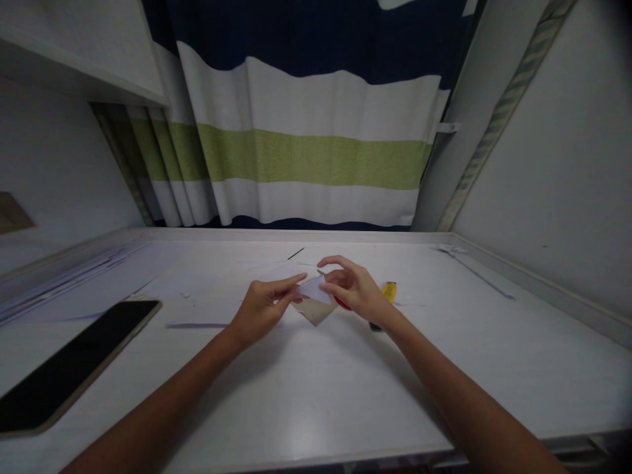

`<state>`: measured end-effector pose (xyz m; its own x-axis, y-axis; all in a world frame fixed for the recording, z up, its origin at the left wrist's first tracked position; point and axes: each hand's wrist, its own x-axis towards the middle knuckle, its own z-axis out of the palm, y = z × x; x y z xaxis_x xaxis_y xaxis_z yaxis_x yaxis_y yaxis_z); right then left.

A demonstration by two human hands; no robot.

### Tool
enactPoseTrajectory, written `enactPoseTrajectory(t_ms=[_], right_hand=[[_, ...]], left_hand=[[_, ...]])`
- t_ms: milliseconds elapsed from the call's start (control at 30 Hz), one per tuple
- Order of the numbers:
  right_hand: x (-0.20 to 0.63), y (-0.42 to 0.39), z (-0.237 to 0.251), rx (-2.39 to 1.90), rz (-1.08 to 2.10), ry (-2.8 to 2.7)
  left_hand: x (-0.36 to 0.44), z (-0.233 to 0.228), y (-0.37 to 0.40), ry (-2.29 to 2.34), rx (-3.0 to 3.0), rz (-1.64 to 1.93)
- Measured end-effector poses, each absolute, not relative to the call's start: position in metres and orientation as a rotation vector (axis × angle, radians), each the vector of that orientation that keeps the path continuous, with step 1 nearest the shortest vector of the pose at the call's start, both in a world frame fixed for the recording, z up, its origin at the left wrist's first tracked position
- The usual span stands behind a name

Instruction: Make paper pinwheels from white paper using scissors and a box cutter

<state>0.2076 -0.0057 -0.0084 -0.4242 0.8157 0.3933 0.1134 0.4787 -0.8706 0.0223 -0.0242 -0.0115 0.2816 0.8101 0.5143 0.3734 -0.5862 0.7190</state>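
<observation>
Between my hands, above the white table (306, 401), is a small folded piece of paper (315, 311), beige on its lower part with a pale lavender-white flap (316, 289) on top. My left hand (261, 308) pinches its left corner between thumb and fingers. Thumb and fingers of my right hand (359, 291) close on its upper right edge, the index finger arched above. Just beneath the right hand a bit of something red (342, 303) shows, its kind hidden. A yellow and black tool (390, 291), partly covered by my right wrist, lies on the table.
A large dark-screened phone or tablet (79, 362) lies at the left. Behind it are stacked paper sheets (64, 283). A thin dark stick (296, 253) lies toward the back, and a thin strip (478, 273) at the right. A striped curtain (316, 158) hangs behind.
</observation>
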Motion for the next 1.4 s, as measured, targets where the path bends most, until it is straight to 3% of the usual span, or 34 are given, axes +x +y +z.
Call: enactPoseTrajectory(t_ms=[167, 367, 667, 1033, 1167, 1400], right_hand=[[0.211, -0.009, -0.006, -0.796, 0.722, -2.064], [0.213, -0.008, -0.007, -0.804, 0.638, -2.158], [0.209, -0.002, -0.013, -0.89, 1.291, -1.775], [0.209, -0.001, -0.017, -0.978, 1.443, -1.561], [0.208, -0.004, -0.015, -0.959, 1.615, -1.655], [0.206, -0.007, -0.011, -0.962, 1.622, -1.692]], left_hand=[[0.021, -0.011, -0.024, 1.02, 2.093, 1.228], [0.017, -0.004, -0.024, 1.003, 2.192, 1.175], [0.019, -0.005, -0.023, 1.031, 2.0, 1.059], [0.019, -0.007, -0.021, 0.99, 1.721, 0.995], [0.019, -0.003, -0.022, 1.037, 1.625, 0.966], [0.02, 0.001, -0.022, 1.009, 1.496, 0.912]])
